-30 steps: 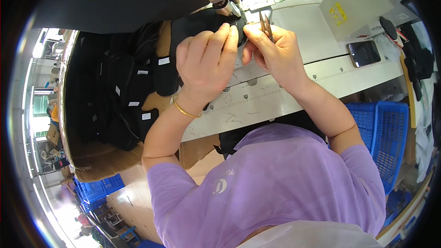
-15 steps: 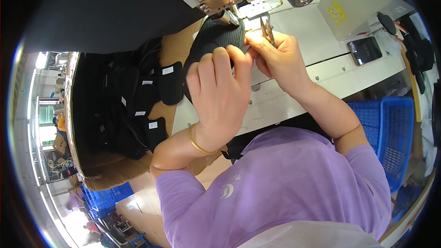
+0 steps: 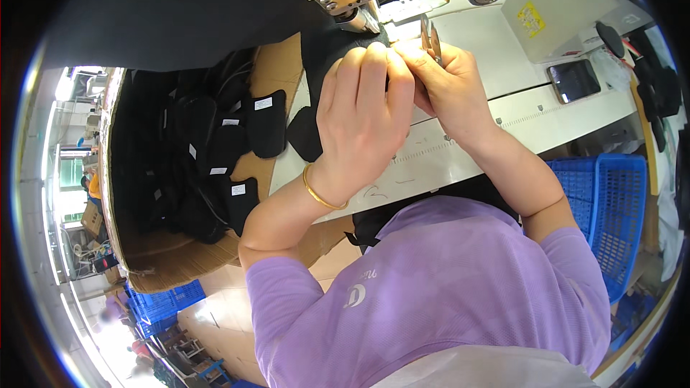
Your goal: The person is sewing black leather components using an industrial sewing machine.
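Observation:
Under the sewing machine's needle area (image 3: 366, 18) lies a black fabric piece (image 3: 322, 47), with a lower flap on the white table. My left hand (image 3: 363, 111) is closed at the fabric's near edge, its curled fingers covering much of the piece. Close against it, my right hand (image 3: 456, 90) is closed too, its thumb and forefinger at the fabric edge beside the left fingertips. A small pair of thread snips (image 3: 431, 39) sticks up out of the right hand, blades away from me. What the fingertips pinch is mostly hidden.
A cardboard box (image 3: 180, 262) of black fabric pieces with white labels stands at the left. On the white table (image 3: 431, 158) are loose thread bits and, at the right, a phone (image 3: 573, 80). A blue crate (image 3: 618, 223) sits below right.
Both hands have moved slightly up and to the right, the left one more. The black fabric has shifted and turned under the machine. Thread bits on the table now show.

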Motion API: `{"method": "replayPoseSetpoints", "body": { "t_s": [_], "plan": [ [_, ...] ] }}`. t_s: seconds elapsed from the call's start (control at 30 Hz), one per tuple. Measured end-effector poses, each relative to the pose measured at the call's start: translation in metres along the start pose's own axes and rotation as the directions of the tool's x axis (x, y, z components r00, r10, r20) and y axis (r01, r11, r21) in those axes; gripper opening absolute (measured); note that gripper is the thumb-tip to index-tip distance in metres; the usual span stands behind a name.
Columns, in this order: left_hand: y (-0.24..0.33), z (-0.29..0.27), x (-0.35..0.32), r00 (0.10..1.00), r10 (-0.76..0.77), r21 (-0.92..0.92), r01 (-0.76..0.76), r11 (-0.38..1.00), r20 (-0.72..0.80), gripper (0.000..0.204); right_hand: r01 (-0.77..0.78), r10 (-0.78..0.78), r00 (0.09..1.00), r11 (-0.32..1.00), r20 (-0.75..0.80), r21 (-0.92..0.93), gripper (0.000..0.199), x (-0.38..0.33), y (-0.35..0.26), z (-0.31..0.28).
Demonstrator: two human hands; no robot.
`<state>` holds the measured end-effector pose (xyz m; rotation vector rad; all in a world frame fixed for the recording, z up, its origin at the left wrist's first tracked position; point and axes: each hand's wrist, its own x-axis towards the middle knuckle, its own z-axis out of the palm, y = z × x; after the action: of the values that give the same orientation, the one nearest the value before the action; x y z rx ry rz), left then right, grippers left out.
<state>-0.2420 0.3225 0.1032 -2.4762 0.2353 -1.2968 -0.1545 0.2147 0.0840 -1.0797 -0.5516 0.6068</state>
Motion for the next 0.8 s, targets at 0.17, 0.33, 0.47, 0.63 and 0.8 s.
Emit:
{"method": "replayPoseSetpoints", "body": {
  "t_s": [0.17,0.33,0.47,0.63,0.8],
  "plan": [
    [-0.005,0.011,0.003,0.999,-0.038,-0.022,0.037,0.999,-0.011,0.026,0.019,-0.018,0.999,0.999,0.035,-0.033,0.038,0.000,-0.001,-0.003],
    [-0.007,0.014,0.002,1.000,-0.029,-0.031,0.029,0.999,-0.007,0.027,0.014,-0.013,1.000,0.999,0.026,-0.037,0.038,0.001,-0.001,-0.004],
    [-0.007,0.010,-0.002,0.998,-0.066,-0.083,0.065,0.994,-0.003,0.028,0.012,-0.010,0.997,1.000,0.075,-0.027,0.035,-0.001,-0.002,-0.006],
    [-0.015,0.006,-0.012,0.990,-0.120,0.176,0.130,0.976,-0.069,0.029,0.075,-0.071,0.993,0.997,0.096,-0.029,0.032,-0.008,0.011,-0.013],
    [-0.026,0.010,-0.013,0.998,-0.053,0.130,0.058,0.990,-0.037,0.040,0.035,-0.032,0.977,0.999,0.213,-0.009,0.033,-0.016,0.007,-0.015]
  ]
}}
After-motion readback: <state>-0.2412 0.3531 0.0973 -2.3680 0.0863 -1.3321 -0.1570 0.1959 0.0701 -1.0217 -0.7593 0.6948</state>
